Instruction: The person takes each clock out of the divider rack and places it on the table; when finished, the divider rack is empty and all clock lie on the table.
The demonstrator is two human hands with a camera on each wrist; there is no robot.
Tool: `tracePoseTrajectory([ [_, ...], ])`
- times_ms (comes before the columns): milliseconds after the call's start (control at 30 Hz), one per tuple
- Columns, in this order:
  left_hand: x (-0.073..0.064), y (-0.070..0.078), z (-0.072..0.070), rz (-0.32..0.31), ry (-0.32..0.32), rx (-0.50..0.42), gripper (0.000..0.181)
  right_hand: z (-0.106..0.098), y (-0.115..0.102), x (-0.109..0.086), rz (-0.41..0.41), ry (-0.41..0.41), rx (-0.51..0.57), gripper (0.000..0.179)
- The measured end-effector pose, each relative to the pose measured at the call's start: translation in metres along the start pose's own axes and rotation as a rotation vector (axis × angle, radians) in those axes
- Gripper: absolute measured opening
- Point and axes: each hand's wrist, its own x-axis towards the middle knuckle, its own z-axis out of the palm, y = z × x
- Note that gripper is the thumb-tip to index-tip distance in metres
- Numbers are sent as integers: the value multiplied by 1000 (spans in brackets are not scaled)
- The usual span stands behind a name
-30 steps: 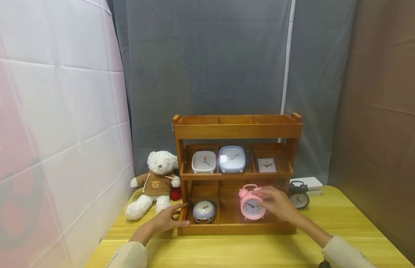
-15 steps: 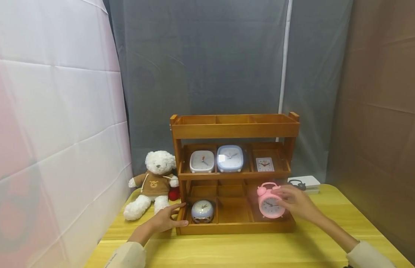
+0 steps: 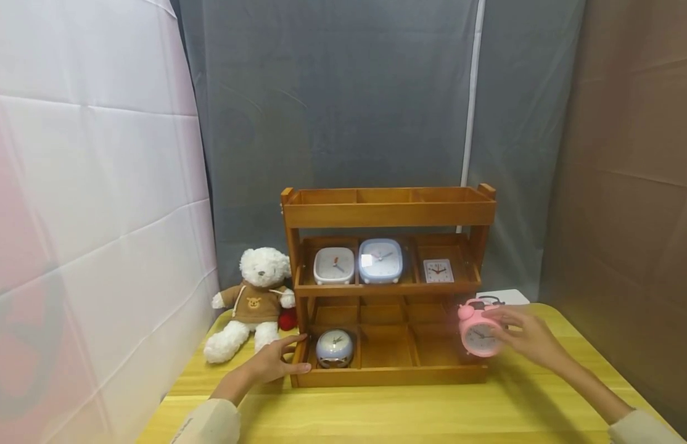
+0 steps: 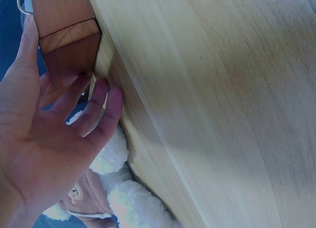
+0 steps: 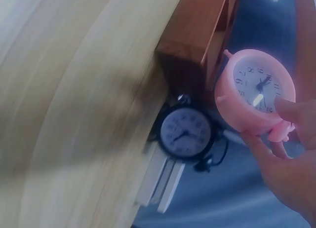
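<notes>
My right hand (image 3: 526, 338) grips a pink twin-bell alarm clock (image 3: 479, 336), thumb and fingers on its side and top. It hangs in the air just off the right end of a brown wooden tiered shelf (image 3: 388, 377). In the right wrist view the pink clock's dial faces the camera. My left hand (image 3: 270, 362) holds the shelf's lower left corner, its thumb over the front edge and its fingers along the outer side. Near that thumb, a round blue clock (image 3: 335, 350) sits in the bottom tier's left compartment.
The middle tier bears a white clock (image 3: 333, 267), a light blue clock (image 3: 380, 262) and a small square clock (image 3: 438, 271). Behind the right hand stand a black alarm clock (image 5: 185, 133) and white boxes (image 5: 160, 181). A white teddy bear (image 3: 260, 302) sits left of the shelf.
My right hand has carried the pink alarm clock rightward, from over the bottom tier's middle past the shelf's right end. My left hand has stayed at the corner.
</notes>
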Motion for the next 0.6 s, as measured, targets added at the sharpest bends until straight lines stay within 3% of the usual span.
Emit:
tracePoseTrajectory([
  [200, 1, -1, 0, 10, -4, -1, 82, -13, 14, -14, 52, 21, 25, 37],
  [600, 0, -1, -1, 16, -3, 7, 83, -27, 51, -52, 67, 74, 33, 40],
])
